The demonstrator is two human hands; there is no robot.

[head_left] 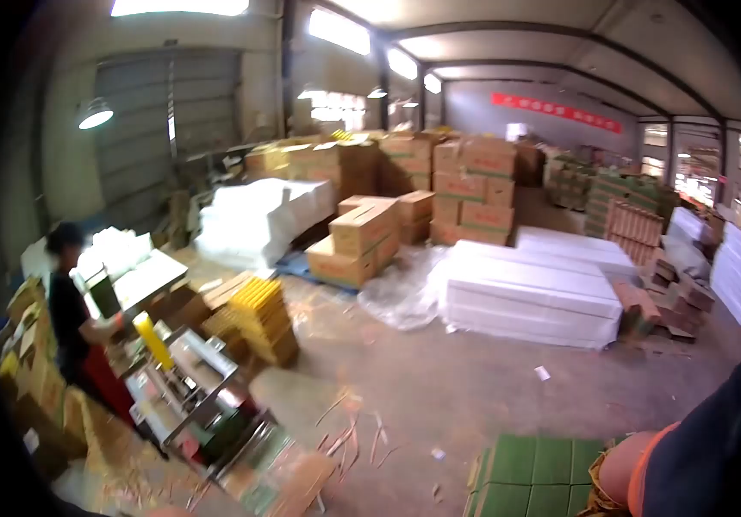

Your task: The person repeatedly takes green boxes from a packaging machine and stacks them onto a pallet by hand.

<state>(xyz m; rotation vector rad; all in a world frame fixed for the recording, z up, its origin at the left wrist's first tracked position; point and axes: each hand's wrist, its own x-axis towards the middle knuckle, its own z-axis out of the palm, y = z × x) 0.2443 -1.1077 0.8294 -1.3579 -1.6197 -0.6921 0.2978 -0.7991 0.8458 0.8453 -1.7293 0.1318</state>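
At the lower right, my right arm reaches down in a dark sleeve with an orange cuff. My right hand point(601, 489), in a yellowish-brown glove, is at the right side of a block of green packs point(536, 476) laid in rows. Its fingers are mostly hidden at the frame's bottom edge, so I cannot tell whether it grips them. My left hand does not show clearly; only a small blurred orange patch sits at the bottom edge on the left.
A person point(73, 319) in dark clothes stands at a machine point(194, 388) on the left. Stacked yellow pieces point(258, 310) stand beside it. White wrapped blocks point(526, 293) and cardboard boxes point(366, 228) fill the middle. Strip scraps point(358, 439) litter the floor.
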